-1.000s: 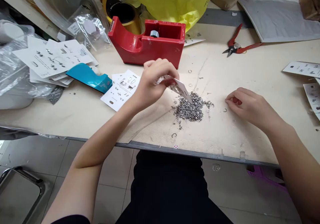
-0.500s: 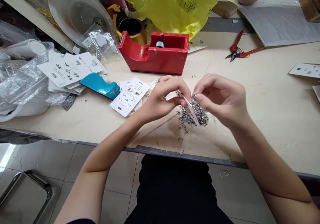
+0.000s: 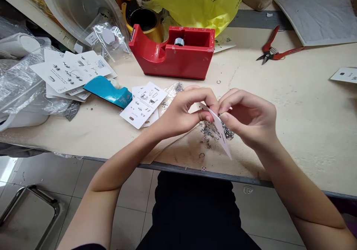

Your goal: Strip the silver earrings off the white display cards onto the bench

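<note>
My left hand (image 3: 192,110) pinches a white earring card (image 3: 222,136) by its upper part, and the card hangs tilted, nearly edge-on to me. My right hand (image 3: 245,114) is closed at the card's right face, thumb and forefinger pressed together there. Whatever sits between those fingertips is too small to name. Below both hands lies a pile of small silvery metal pieces (image 3: 228,132), partly hidden by the card. Left of my left hand, white cards with earrings on them (image 3: 142,107) lie beside a small clear bag (image 3: 169,97).
A red tape dispenser (image 3: 173,62) stands behind my hands, with a blue plastic piece (image 3: 108,92) to its left. Further left is a stack of carded jewellery (image 3: 69,73). Red-handled cutters (image 3: 275,53) lie at the right. A yellow bag (image 3: 192,5) is at the back.
The card has turned to show more of its right face and hangs slightly lower. My right hand has moved a little lower, its fingertips now against the card. The view has shifted slightly.
</note>
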`<action>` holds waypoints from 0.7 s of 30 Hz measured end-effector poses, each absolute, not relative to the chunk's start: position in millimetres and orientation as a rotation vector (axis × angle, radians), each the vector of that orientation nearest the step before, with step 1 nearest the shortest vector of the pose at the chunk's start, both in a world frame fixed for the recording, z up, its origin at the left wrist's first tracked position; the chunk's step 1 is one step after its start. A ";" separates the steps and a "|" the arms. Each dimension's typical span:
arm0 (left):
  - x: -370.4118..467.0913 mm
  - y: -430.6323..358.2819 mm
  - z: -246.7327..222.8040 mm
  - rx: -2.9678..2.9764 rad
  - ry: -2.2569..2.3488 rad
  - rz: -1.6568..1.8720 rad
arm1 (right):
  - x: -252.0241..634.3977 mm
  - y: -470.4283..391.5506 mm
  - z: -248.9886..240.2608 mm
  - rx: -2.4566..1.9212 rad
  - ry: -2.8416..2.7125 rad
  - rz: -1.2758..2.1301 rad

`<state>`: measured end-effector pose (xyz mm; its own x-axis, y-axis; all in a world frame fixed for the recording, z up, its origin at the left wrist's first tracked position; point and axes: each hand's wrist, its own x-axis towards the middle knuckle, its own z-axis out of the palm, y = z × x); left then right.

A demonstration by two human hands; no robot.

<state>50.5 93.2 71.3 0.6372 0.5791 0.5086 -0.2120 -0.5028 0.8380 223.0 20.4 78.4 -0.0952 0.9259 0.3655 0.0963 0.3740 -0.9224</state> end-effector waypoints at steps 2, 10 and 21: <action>50.4 90.7 72.7 1.864 0.336 0.986 | 222.4 16.6 79.4 -0.997 -1.549 0.815; 50.7 83.2 75.3 1.803 0.300 0.964 | 218.3 6.2 76.7 -1.044 -1.565 0.634; 50.6 85.8 75.3 1.717 0.286 0.873 | 220.5 5.8 77.9 -1.019 -1.583 0.658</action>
<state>50.6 85.8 75.3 0.6957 0.5938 0.4042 -0.2399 -0.3384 0.9099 220.5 5.8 77.9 -0.0427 0.8731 0.4857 0.2717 0.4780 -0.8353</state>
